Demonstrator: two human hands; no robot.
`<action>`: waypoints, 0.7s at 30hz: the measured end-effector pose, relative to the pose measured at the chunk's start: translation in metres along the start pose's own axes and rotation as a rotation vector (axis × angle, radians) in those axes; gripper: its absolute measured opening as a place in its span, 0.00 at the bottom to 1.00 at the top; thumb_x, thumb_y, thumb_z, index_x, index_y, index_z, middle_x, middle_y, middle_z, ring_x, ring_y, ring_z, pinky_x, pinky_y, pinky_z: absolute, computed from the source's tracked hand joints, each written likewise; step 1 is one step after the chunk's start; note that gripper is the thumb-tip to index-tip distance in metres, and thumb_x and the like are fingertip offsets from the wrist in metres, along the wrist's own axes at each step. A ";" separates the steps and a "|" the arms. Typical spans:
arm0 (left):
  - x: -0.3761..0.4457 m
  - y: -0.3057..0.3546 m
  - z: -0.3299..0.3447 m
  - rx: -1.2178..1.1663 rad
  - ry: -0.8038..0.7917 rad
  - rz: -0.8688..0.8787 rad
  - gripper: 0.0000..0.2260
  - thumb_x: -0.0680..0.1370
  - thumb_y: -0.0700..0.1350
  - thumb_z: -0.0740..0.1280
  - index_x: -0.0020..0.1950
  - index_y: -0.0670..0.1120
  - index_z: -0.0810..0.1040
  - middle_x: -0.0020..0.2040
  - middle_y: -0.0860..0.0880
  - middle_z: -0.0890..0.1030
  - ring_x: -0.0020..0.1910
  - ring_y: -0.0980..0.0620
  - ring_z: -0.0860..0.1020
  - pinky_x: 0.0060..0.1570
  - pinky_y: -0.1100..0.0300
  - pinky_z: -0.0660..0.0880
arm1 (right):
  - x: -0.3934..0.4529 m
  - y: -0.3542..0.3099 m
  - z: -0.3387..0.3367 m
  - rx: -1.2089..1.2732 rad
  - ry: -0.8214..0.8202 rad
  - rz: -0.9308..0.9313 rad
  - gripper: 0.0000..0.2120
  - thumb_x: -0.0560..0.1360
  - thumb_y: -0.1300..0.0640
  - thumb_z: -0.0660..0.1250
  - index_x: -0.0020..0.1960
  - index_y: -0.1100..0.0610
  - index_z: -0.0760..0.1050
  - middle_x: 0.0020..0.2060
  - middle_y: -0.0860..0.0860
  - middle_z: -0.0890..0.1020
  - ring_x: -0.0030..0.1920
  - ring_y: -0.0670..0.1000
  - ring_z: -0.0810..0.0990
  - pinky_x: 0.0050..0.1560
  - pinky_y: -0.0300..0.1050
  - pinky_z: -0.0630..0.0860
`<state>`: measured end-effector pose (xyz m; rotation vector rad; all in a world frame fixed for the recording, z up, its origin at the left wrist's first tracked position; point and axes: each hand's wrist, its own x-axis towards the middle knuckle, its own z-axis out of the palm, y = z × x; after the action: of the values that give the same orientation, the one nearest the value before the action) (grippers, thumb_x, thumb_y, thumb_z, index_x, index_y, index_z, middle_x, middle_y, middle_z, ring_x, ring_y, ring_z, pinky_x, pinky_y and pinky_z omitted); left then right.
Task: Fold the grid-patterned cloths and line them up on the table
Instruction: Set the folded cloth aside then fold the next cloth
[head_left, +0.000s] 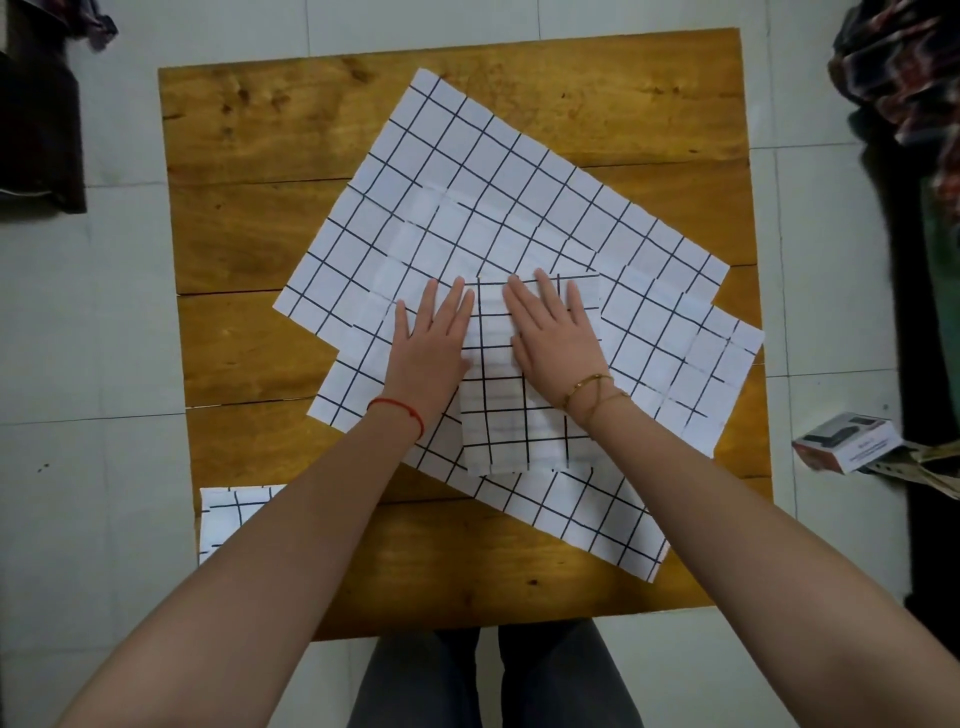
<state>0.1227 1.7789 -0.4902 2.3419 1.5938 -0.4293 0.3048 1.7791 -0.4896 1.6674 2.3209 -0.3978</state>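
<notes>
Head view: pressing the folded cloth flat

Both hands lie palm-down, fingers spread flat, pinching nothing. Right hand sits on the folded cloth; left hand is at its left edge, partly on the unfolded cloths underneath. Folded cloth lies mid-tabletop, long axis running toward the body. 1 more folded cloth sits at the near-left corner, so the left hand is nearer that spot.
</notes>
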 end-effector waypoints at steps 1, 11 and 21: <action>0.000 -0.001 -0.001 -0.001 0.001 0.004 0.36 0.79 0.54 0.62 0.80 0.45 0.46 0.80 0.47 0.45 0.78 0.43 0.44 0.74 0.38 0.50 | -0.005 0.008 0.002 0.004 0.003 0.031 0.27 0.81 0.51 0.50 0.77 0.57 0.51 0.77 0.51 0.54 0.77 0.57 0.48 0.75 0.61 0.47; 0.000 0.000 0.000 0.043 0.001 0.020 0.35 0.80 0.54 0.60 0.79 0.44 0.44 0.80 0.46 0.45 0.78 0.42 0.44 0.74 0.39 0.51 | -0.031 0.038 -0.001 0.135 0.114 0.206 0.26 0.81 0.50 0.48 0.77 0.58 0.53 0.76 0.52 0.57 0.77 0.57 0.48 0.76 0.60 0.44; -0.021 0.006 0.011 0.089 0.077 0.035 0.29 0.81 0.51 0.56 0.79 0.43 0.52 0.79 0.45 0.54 0.78 0.44 0.53 0.73 0.42 0.57 | -0.012 -0.003 0.004 0.075 -0.019 -0.085 0.29 0.79 0.56 0.56 0.78 0.57 0.51 0.77 0.51 0.55 0.77 0.56 0.51 0.76 0.58 0.49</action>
<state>0.1196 1.7543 -0.4920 2.4763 1.5960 -0.4153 0.3056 1.7658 -0.4882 1.5944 2.3960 -0.5218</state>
